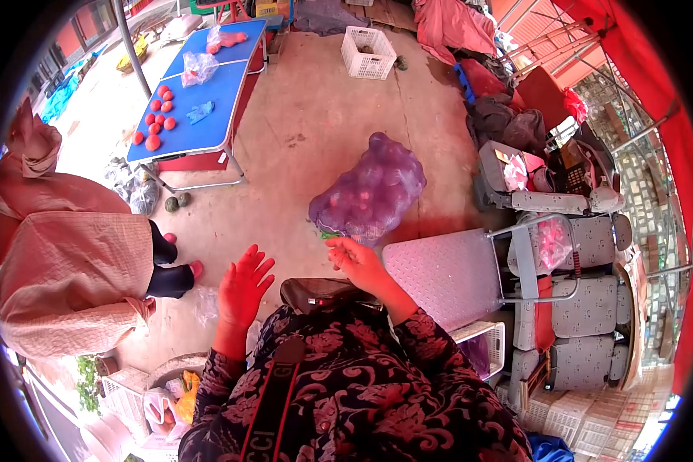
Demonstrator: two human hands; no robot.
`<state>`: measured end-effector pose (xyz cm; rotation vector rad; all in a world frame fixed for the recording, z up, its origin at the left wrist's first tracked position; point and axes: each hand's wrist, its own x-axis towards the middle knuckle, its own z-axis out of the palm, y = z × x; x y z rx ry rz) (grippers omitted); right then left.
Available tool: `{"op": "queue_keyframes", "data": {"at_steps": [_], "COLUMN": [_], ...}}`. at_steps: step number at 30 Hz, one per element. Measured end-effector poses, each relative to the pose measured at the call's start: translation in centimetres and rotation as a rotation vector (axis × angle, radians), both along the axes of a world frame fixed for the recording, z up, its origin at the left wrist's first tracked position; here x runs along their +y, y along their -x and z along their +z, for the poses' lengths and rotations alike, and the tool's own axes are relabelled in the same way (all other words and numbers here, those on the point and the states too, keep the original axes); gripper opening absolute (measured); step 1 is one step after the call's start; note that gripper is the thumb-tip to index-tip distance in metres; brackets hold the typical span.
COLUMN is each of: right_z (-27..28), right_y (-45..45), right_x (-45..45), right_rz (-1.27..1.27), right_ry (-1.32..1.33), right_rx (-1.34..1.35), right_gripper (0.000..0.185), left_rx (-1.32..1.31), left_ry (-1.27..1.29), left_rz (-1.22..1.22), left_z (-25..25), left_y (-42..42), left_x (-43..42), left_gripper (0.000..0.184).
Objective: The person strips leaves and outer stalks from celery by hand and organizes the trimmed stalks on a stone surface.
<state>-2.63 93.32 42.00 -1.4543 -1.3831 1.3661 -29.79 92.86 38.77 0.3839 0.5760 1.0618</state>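
My left hand (244,286) is raised in front of my body, palm up and fingers spread, with nothing in it. My right hand (359,266) is held out with its fingers loosely bent and pointing left; I see nothing in it. Just beyond it a large purple mesh sack (377,185), stuffed with round produce I cannot identify, lies on the concrete floor. Its green end is close to my right fingertips in view; I cannot tell whether they touch. A dark bag (323,294) is at my waist, between the hands.
Red round fruits (153,142) and a blue glove (201,112) lie on a blue folding table (200,138). A grey metal platform (439,277) stands close on the right, beside patterned seats (585,308). A covered person (77,262) is at left. Ahead is a white crate (368,61).
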Motion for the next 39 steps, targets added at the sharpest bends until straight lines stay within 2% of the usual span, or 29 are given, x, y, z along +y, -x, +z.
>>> {"op": "queue_keyframes", "data": {"at_steps": [5,8,11,14,18,22,27,30,33,36,39], "right_z": [-4.3,-7.1,-6.5,-7.6,-4.9,-5.1,-1.5,-1.4,0.6,3.6,6.6], "right_y": [-5.0,-8.1,-9.2,-9.6,-8.4,-7.4,-6.4,-7.6,-9.5,-11.1,-10.9], "right_x": [-0.8,-0.7,-0.4,0.3,1.4,2.1,2.3,3.8,6.9,9.7,10.4], "right_rz": [-0.087,-0.114,-0.182,-0.126,-0.006,0.086,0.201,0.12,-0.197,-0.226,-0.249], "right_ry": [-0.01,0.071,0.167,0.092,0.102,-0.01,-0.011,-0.191,-0.285,-0.472,-0.546], "right_rx": [-0.173,-0.382,-0.239,-0.138,-0.202,-0.15,-0.114,-0.047,-0.089,-0.045,0.056], "right_gripper": [0.04,0.037,0.041,0.041,0.038,0.035,0.041,0.058,0.075,0.083,0.084], "left_rx": [0.109,0.126,0.137,0.117,0.086,0.108,0.098,0.089,0.097,0.088,0.11], "left_ry": [0.132,0.174,0.197,0.202,0.181,0.206,0.233,0.262,0.282,0.259,0.191], "left_rz": [0.066,0.08,0.089,0.113,0.13,0.175,0.226,0.239,0.238,0.243,0.256], "left_z": [-3.1,-5.6,-5.1,-4.7,-3.6,-3.2,-3.4,-4.2,-4.3,-3.7,-1.4], "left_y": [1.3,1.8,1.0,-0.2,-1.8,-2.6,-3.0,-2.8,-2.9,-3.2,-4.1], "left_x": [-0.8,-1.5,-1.7,-1.5,-1.0,-1.3,-2.1,-2.3,-2.2,-2.1,-1.6], "left_gripper": [0.052,0.044,0.039,0.035,0.034,0.032,0.028,0.027,0.028,0.033,0.042]}}
